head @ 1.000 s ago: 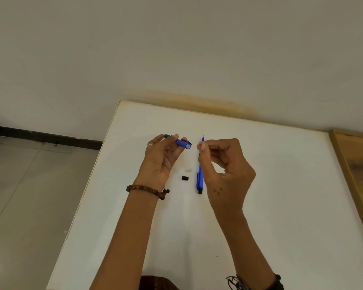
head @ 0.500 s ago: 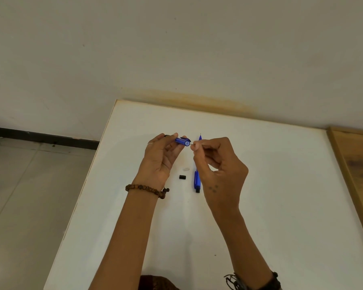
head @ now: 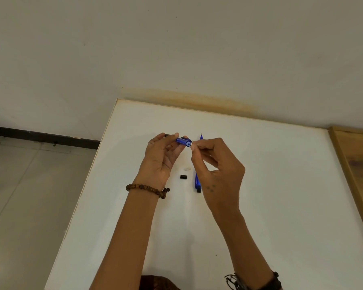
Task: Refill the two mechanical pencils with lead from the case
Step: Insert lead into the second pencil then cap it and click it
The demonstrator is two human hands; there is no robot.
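Mid-counter (head: 281, 185), the left hand (head: 159, 158) grips an open pencil (head: 181, 141); the right hand (head: 218, 164) pinches at its mouth, probably feeding lead, too thin to see. Next: release, recap.

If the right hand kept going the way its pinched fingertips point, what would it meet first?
Most likely the open rear end of the held blue pencil, gripped by the left hand. The right hand pinches just beside that opening; any lead between its fingertips is too thin to see.
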